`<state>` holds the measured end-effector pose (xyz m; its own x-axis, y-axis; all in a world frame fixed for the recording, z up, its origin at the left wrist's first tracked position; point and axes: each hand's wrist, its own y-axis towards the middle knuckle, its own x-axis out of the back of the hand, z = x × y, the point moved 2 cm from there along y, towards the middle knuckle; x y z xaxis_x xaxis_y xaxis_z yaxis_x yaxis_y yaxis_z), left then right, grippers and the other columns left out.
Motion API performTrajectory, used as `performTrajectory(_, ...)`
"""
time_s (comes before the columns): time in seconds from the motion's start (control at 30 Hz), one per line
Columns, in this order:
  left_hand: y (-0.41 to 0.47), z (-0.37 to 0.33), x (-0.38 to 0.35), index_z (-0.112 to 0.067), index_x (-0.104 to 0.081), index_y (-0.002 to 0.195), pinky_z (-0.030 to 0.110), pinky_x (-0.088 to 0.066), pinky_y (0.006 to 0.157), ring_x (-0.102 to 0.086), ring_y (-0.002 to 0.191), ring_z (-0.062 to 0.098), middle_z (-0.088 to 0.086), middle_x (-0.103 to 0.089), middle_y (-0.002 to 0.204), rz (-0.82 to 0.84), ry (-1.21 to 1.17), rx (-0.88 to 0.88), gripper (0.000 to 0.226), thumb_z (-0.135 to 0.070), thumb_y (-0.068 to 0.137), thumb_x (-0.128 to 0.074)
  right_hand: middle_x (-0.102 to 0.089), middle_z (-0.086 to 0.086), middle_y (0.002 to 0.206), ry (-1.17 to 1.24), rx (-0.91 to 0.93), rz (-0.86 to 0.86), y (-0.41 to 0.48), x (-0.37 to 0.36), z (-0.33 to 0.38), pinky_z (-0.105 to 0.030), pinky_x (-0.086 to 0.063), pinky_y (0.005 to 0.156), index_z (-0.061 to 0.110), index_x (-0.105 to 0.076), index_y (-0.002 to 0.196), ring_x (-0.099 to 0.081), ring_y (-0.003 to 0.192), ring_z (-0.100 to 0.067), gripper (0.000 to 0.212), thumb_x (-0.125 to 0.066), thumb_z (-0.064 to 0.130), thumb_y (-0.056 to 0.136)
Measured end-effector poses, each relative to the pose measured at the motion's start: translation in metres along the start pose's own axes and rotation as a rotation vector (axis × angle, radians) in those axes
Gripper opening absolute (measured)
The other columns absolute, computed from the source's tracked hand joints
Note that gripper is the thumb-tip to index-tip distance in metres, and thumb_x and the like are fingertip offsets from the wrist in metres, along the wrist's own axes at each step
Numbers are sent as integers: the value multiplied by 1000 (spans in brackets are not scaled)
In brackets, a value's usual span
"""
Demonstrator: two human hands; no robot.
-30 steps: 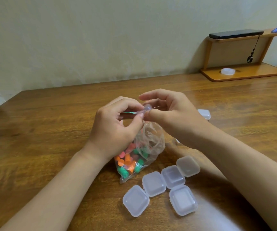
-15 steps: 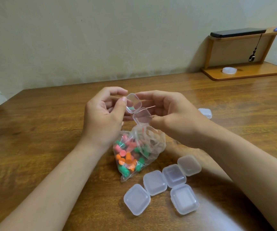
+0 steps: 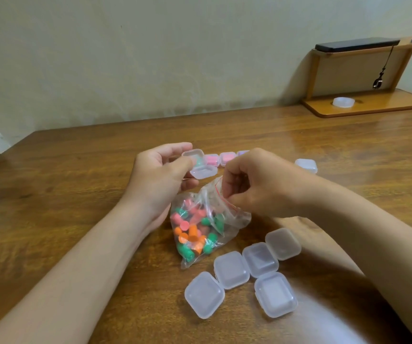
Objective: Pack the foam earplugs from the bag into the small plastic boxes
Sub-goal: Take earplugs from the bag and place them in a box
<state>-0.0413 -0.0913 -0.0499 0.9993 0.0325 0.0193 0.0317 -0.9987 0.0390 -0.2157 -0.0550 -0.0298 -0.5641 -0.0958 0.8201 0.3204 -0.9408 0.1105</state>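
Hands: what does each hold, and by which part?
The left hand pinches an open small box by its left edge; the right hand pinches the bag at its red-striped mouth.

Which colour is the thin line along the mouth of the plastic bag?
The line is red; head view.
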Motion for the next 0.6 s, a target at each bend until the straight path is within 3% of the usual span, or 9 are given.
performTrajectory(0.2,1,6,-1,-17,-68,127,35,-58,76,-72,97,36,12,-74,108,87,91,-35,42,0,89,-67,-70,10,78,-87,-4,79,0,-5,1,-25,-58,69,26,-75,79,-64,76,-7,18,-66,11,82)
performTrajectory(0.33,0,6,-2,-17,-68,127,37,-61,79,-73,92,35,18,-71,111,92,124,-57,43,3,89,-63,-73,10,84,-93,-3,75,0,-7,2,-23,-59,71,24,-79,89,-66,78,-6,17,-66,13,84)
performTrajectory(0.43,-2,5,-2,-17,-68,127,44,-62,85,-72,96,34,13,-72,111,102,133,-70,44,5,89,-62,-74,8,86,-104,0,77,0,-8,3,-26,-60,71,22,-80,94,-67,79,-8,18,-66,13,85)
performTrajectory(0.6,-1,6,-2,-16,-68,127,42,-62,83,-72,98,33,13,-74,107,93,135,-89,45,7,89,-62,-71,6,80,-141,-5,88,0,-9,4,-29,-59,68,22,-77,87,-64,74,-10,17,-62,14,85)
